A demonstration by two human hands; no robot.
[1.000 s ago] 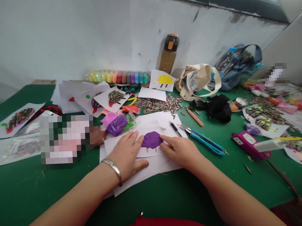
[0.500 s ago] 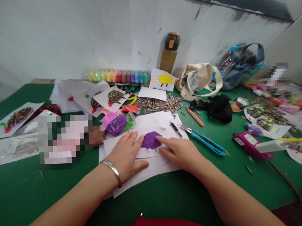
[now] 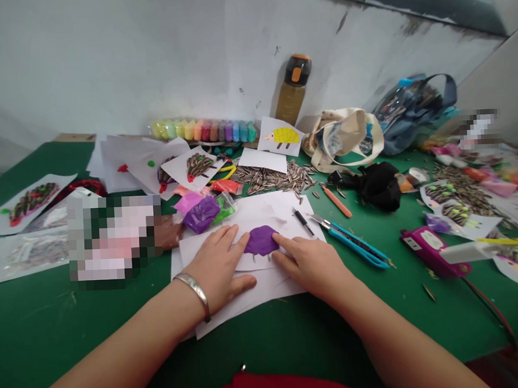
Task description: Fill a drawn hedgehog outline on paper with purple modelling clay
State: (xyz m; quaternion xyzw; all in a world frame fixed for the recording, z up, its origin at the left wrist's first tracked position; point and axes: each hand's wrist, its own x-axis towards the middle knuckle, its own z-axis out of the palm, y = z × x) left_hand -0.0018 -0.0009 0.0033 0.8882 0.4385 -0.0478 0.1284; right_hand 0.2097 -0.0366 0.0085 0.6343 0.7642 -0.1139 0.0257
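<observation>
A flat patch of purple clay [image 3: 261,241] lies on white paper [image 3: 246,297], with two short drawn legs showing below it. My left hand [image 3: 217,264] rests flat on the paper, its fingers spread and a fingertip at the clay's left edge. At the right edge, my right hand [image 3: 307,260] touches the clay with its extended index finger; the other fingers are partly curled and hold nothing visible. A black pen [image 3: 303,222] lies on the paper beyond my right hand. Packets of purple clay [image 3: 201,213] and green clay sit beyond my left hand.
Sunflower seeds [image 3: 271,179] are heaped behind the paper. A blue utility knife [image 3: 355,244] and an orange tool [image 3: 336,201] lie to the right, near a magenta glue-gun-like device [image 3: 431,252]. A bottle [image 3: 293,89] stands by the wall. Seed-covered hedgehog pictures [image 3: 31,204] lie left.
My right index finger has shifted slightly outward, to the clay's right edge. My left hand stays in place on the paper. The whole view has moved slightly.
</observation>
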